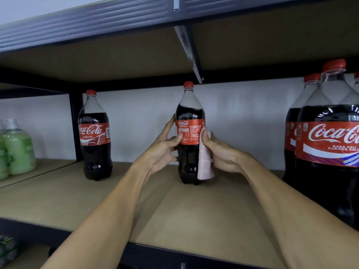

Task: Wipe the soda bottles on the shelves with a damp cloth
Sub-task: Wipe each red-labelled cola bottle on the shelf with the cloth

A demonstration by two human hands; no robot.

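A cola bottle (pixel 189 113) with a red cap and red label stands upright in the middle of the wooden shelf (pixel 97 200). My left hand (pixel 165 148) grips its left side at the label, thumb across the front. My right hand (pixel 221 152) holds a pale pink cloth (pixel 205 162) pressed against the bottle's right side; the cloth hangs down towards the shelf. A second cola bottle (pixel 95 136) stands to the left. Several larger cola bottles (pixel 328 148) stand close together at the right edge.
Green liquid bottles (pixel 17 150) sit on the neighbouring shelf bay at the far left, behind a black upright post (pixel 76 123). The upper shelf (pixel 116 61) hangs low overhead with a metal brace (pixel 191 55). A lower shelf holds packs (pixel 7 249) at bottom left.
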